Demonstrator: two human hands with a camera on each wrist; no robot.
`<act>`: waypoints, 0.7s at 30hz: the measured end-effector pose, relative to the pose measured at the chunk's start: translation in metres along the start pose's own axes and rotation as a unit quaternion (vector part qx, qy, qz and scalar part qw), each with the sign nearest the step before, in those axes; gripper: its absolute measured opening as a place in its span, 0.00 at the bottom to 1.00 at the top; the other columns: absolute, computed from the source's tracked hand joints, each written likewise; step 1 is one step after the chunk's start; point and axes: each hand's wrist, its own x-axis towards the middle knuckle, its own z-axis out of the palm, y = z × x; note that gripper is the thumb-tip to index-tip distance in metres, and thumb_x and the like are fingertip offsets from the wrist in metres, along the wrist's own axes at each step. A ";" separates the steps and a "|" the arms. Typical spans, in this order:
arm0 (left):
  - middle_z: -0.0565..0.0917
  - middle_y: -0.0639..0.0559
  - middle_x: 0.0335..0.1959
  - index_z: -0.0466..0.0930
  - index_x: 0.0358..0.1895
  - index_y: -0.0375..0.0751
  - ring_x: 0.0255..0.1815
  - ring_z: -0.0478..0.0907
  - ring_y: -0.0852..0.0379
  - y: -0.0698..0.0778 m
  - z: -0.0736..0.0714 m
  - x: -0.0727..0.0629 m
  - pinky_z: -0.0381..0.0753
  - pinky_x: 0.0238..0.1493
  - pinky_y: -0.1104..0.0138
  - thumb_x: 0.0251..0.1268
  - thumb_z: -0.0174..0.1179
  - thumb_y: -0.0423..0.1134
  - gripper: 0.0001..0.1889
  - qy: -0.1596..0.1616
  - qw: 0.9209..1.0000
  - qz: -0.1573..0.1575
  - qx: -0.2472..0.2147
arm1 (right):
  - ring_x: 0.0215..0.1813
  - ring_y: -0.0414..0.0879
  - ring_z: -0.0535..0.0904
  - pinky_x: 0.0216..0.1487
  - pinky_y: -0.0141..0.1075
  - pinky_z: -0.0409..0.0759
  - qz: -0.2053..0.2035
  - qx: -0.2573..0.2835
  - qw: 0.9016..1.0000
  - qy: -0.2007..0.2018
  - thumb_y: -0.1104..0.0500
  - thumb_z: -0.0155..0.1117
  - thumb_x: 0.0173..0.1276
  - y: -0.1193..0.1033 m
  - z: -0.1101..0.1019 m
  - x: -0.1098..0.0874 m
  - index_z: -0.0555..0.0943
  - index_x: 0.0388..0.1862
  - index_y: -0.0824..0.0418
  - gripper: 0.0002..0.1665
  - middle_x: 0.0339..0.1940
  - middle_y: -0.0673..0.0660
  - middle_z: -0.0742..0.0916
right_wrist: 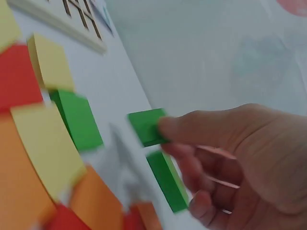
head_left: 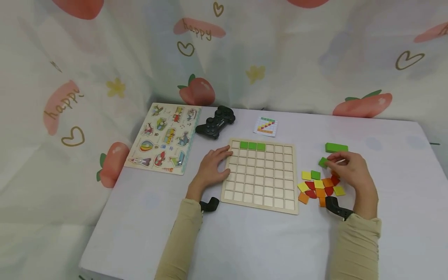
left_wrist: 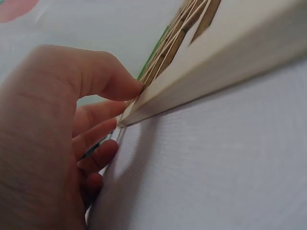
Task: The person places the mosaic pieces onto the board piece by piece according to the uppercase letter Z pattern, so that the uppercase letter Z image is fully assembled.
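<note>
A wooden grid board [head_left: 259, 177] lies flat, with several green square tiles [head_left: 252, 146] side by side in its far row. Along the board's left edge rests my left hand [head_left: 211, 167], thumb and fingertips touching the frame; the left wrist view shows the thumb on the rim [left_wrist: 158, 96]. My right hand [head_left: 350, 169] pinches a green square tile [right_wrist: 147, 125] between thumb and forefinger, raised off the table. Beneath and beside that hand are loose yellow, red and orange tiles [head_left: 319, 184] and another green tile [head_left: 315, 175]. A green block [head_left: 336, 147] sits just beyond the fingers.
Behind the board lies a small pattern card [head_left: 266, 126] with coloured squares. A black game controller [head_left: 216, 122] and a picture puzzle board [head_left: 163, 138] are at the back left. A printed curtain [head_left: 273, 58] hangs behind the table.
</note>
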 end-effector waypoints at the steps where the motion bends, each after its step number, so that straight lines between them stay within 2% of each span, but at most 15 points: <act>1: 0.66 0.57 0.74 0.75 0.66 0.49 0.53 0.71 0.53 -0.001 0.000 0.000 0.69 0.55 0.58 0.53 0.60 0.46 0.31 0.001 1.000 0.002 -0.001 | 0.40 0.51 0.74 0.28 0.35 0.79 -0.003 0.006 1.000 0.021 0.45 0.62 0.70 -0.002 0.004 0.002 0.79 0.51 0.66 0.26 0.43 0.60 0.81; 4: 0.66 0.57 0.74 0.75 0.66 0.49 0.52 0.71 0.53 -0.002 0.000 0.001 0.70 0.54 0.58 0.54 0.60 0.46 0.31 -0.001 1.000 0.002 -0.002 | 0.40 0.48 0.72 0.28 0.35 0.77 -0.015 0.047 0.997 0.062 0.41 0.63 0.68 -0.014 0.021 0.010 0.81 0.50 0.63 0.27 0.43 0.57 0.80; 6: 0.66 0.57 0.74 0.75 0.66 0.49 0.53 0.71 0.53 -0.003 -0.001 0.001 0.70 0.54 0.58 0.54 0.60 0.46 0.31 -0.001 1.000 0.003 -0.001 | 0.38 0.46 0.74 0.29 0.33 0.76 -0.041 0.072 0.994 0.069 0.43 0.64 0.68 -0.025 0.035 0.019 0.82 0.49 0.63 0.25 0.42 0.57 0.82; 8: 0.67 0.57 0.74 0.75 0.66 0.49 0.54 0.71 0.53 -0.004 0.001 0.001 0.70 0.55 0.57 0.54 0.60 0.46 0.31 0.003 1.000 0.006 -0.001 | 0.36 0.44 0.75 0.30 0.30 0.74 -0.069 0.092 0.992 0.060 0.48 0.65 0.69 -0.037 0.048 0.027 0.83 0.49 0.64 0.22 0.41 0.59 0.83; 13: 0.67 0.58 0.73 0.74 0.67 0.49 0.54 0.71 0.54 -0.006 0.002 0.002 0.70 0.55 0.59 0.55 0.60 0.46 0.31 0.007 1.000 0.009 0.004 | 0.33 0.40 0.76 0.31 0.27 0.72 -0.140 0.098 0.985 0.039 0.55 0.65 0.69 -0.065 0.073 0.046 0.84 0.46 0.66 0.15 0.40 0.62 0.85; 17: 0.65 0.58 0.74 0.74 0.67 0.50 0.53 0.70 0.55 -0.008 0.002 0.003 0.69 0.55 0.60 0.55 0.59 0.47 0.31 -0.004 1.000 0.004 0.010 | 0.32 0.41 0.77 0.30 0.28 0.73 -0.166 0.087 0.982 0.013 0.58 0.65 0.69 -0.080 0.082 0.056 0.85 0.45 0.66 0.12 0.38 0.63 0.85; 21: 0.65 0.59 0.74 0.73 0.68 0.50 0.54 0.70 0.55 -0.009 0.002 0.002 0.69 0.56 0.60 0.55 0.58 0.48 0.32 -0.007 1.000 0.003 0.016 | 0.34 0.46 0.79 0.30 0.30 0.75 -0.176 0.067 0.982 -0.010 0.60 0.64 0.69 -0.087 0.088 0.062 0.85 0.44 0.68 0.12 0.39 0.66 0.86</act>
